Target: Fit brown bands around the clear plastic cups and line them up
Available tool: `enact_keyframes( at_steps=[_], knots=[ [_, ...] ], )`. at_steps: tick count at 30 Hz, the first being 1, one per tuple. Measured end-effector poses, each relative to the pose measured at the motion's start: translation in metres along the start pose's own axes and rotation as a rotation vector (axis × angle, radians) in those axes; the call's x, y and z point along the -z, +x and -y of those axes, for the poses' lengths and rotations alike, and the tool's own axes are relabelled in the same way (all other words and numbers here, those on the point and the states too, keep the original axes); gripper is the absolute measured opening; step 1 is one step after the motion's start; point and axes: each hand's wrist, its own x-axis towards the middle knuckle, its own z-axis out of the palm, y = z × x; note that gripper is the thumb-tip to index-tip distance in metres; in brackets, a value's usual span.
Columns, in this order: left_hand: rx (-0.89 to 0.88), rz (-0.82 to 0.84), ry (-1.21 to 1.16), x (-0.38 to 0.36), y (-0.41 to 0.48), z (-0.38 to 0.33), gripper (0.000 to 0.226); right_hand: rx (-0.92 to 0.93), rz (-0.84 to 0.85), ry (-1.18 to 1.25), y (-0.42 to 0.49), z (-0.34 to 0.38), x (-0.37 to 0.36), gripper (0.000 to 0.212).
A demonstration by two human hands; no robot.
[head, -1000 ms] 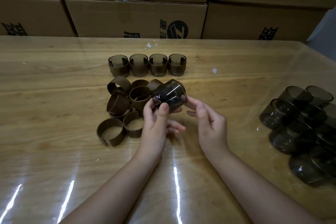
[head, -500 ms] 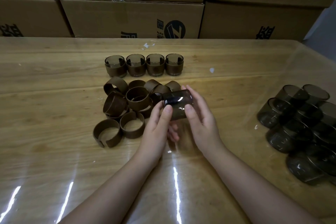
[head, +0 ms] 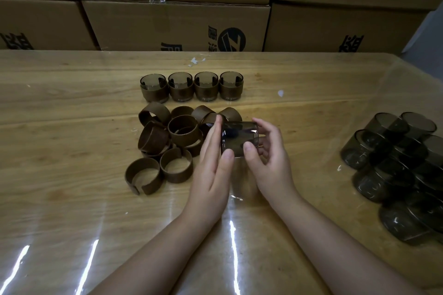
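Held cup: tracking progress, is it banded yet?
Unbanded: the cup lies sideways between left hand and right hand, its smoky wall bare.

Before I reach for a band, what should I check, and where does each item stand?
1. Cup secured: held cup lies on its side, left hand flat against one end, right hand curled round the other. Ok.
2. Band on the held cup: none visible. Not ok.
3. Bands within reach: pile of brown bands just beside the left hand. Ok.
4. Nearest band's condition: front band lies split open; whether it closes properly, cannot tell.
5. Row straight: four banded cups upright, side by side. Ok.
6. Cup supply: bare cups heaped at the right. Ok.
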Motion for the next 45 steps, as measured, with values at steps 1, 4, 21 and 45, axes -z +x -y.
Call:
enact_keyframes(
  at_steps=[1, 4, 21, 45],
  knots=[
    [0.005, -0.003, -0.011, 0.000, 0.000, 0.000, 0.053, -0.008, -0.010, 0.015, 0.000, -0.001, 0.000, 0.046],
    [0.025, -0.018, -0.044, 0.001, 0.001, 0.002, 0.050, -0.031, -0.031, 0.053, 0.002, -0.005, -0.002, 0.044],
    [0.195, 0.013, -0.184, 0.002, 0.003, 0.002, 0.086, -0.055, 0.072, 0.055, -0.001, 0.004, -0.002, 0.040],
    [0.177, 0.007, -0.089, 0.002, 0.004, 0.001, 0.083, -0.049, 0.061, 0.260, 0.004, -0.003, -0.002, 0.039]
  ],
)
